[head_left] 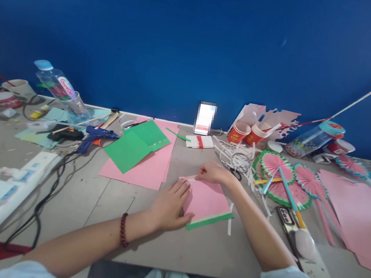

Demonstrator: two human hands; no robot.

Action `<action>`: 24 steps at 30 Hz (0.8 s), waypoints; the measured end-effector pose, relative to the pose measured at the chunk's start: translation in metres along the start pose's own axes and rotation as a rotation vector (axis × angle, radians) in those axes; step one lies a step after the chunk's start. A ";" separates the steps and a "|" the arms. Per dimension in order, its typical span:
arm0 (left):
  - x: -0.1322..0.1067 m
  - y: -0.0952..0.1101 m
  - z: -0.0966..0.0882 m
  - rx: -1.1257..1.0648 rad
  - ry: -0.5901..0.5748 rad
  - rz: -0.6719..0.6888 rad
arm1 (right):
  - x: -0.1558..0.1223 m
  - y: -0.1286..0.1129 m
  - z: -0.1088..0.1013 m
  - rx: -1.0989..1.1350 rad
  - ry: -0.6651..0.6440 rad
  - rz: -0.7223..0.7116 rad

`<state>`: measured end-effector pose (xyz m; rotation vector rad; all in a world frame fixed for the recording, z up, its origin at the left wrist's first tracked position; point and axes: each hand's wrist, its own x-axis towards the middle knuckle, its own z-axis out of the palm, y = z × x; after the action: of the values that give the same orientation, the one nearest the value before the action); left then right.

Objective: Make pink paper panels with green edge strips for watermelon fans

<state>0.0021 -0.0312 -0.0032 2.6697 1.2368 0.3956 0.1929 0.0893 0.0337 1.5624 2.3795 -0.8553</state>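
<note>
A pink sheet of paper (pixel 207 201) with a green strip (pixel 209 221) along its near edge lies on the table in front of me. A pale band runs beside the green, and another pale strip shows at the far edge. My left hand (pixel 175 205) rests on the paper's left side, fingers stretched out and thumb at the near corner. At the far edge, my right hand (pixel 213 172) has its fingers curled and pressed together; what they pinch is too small to make out. A narrow white strip (pixel 230 221) lies by the paper's right corner.
Green sheets (pixel 135 145) lie over pink paper (pixel 137 178) at left, near a blue glue gun (pixel 96 139) and power strip (pixel 22 188). Behind stand a phone (pixel 204 118) and red paper cups (pixel 239 132). Watermelon-patterned paper fans (pixel 277 167) lie at right.
</note>
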 end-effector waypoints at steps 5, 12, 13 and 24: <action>0.000 -0.001 0.000 0.004 0.008 0.012 | 0.001 0.002 0.000 -0.009 0.000 -0.005; 0.000 0.000 0.000 0.002 0.009 0.007 | -0.001 -0.001 -0.001 0.000 0.003 0.006; 0.000 0.000 0.000 0.004 0.009 0.007 | -0.001 -0.002 -0.001 0.002 0.004 0.005; -0.001 0.001 0.001 -0.007 -0.007 -0.029 | 0.001 -0.001 -0.002 0.004 -0.018 0.035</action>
<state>0.0024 -0.0326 -0.0042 2.6419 1.2690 0.3851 0.1922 0.0905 0.0355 1.5857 2.3322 -0.8635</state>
